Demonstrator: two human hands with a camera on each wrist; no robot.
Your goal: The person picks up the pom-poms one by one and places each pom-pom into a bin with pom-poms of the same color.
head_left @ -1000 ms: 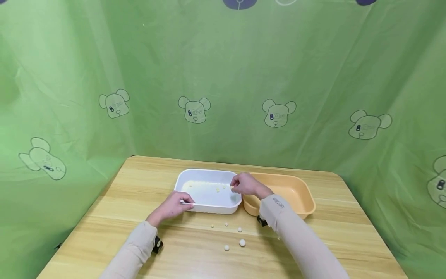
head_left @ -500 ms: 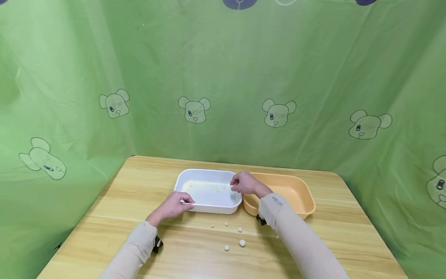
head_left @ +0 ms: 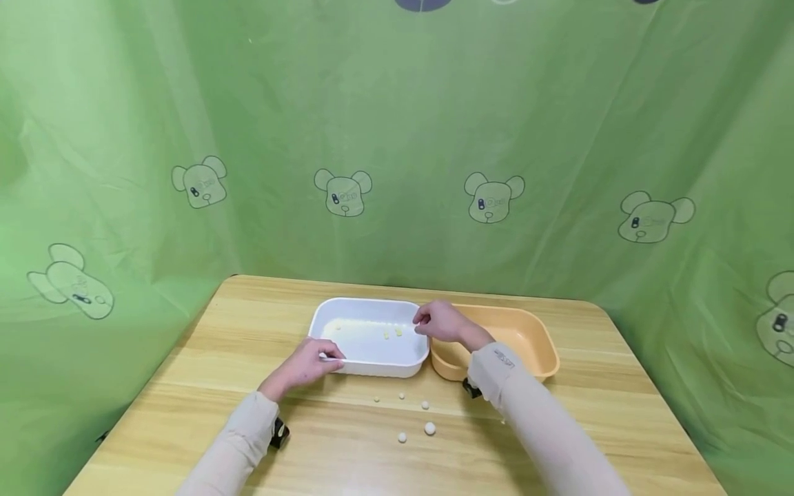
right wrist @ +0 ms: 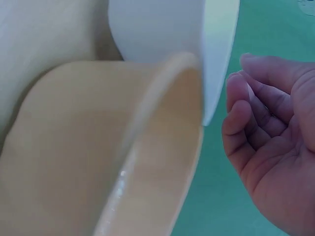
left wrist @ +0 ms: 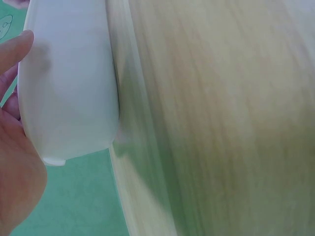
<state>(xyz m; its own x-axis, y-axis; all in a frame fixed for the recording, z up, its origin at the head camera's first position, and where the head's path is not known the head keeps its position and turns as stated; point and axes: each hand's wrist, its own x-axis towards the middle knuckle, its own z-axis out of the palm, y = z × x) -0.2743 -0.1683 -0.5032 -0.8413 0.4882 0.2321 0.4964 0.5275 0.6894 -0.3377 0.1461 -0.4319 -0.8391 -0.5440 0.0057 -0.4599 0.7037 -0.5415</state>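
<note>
A white plastic tub stands on the table with small yellow bits on its floor. My left hand grips the tub's near left rim; in the left wrist view its thumb lies on the outer wall and the other fingers go behind the rim. Over the tub's right end hovers my right hand, fingers loosely bent. The right wrist view shows the right hand's thumb a little apart from the fingertips, with nothing visible between them. An orange tub sits against the white one, partly hidden by the right forearm.
Several small whitish balls of different sizes lie on the wooden table in front of the tubs. A green curtain with bear-head prints hangs behind and at both sides. Both forearms reach in from the near edge.
The small yellow bit at my right fingertips is gone from them, and more yellow shows on the white tub's floor. The right fingers have parted slightly. The left hand keeps its grip.
</note>
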